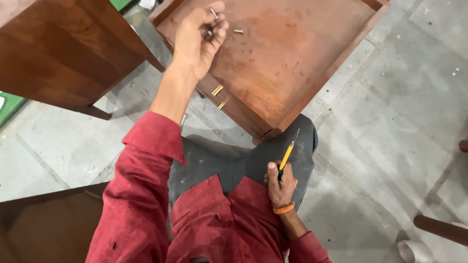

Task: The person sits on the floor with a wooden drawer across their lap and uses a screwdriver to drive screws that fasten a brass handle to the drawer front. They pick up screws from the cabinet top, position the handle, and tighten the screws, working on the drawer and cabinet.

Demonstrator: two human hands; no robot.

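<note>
— So, what is the left hand (199,36) doing?

— It is raised over the wooden drawer (292,73), fingers curled around a few small metal screws (212,14); one pokes out above the fingertips. Another loose screw (238,31) lies on the drawer's reddish-brown bottom, just beside that hand.

— And the right hand (281,185)?

— Clenched around a screwdriver (286,156) with a yellow and green handle, tip pointing up toward the drawer's near corner. The hand rests on the person's lap, with an orange band at the wrist.

— Where does the drawer sit?

— Tilted against the knees, open side up, its corner over the dark trousers. Two brass fittings (219,96) show on its front edge, below the left wrist.

— Anything round about?

— A dark wooden cabinet (63,53) stands to the left on the grey concrete floor (399,122), another brown panel (44,229) lies at lower left. A green strip (9,108) shows at the far left edge, and a pale roll (414,252) at lower right. No labels I can make out.
</note>
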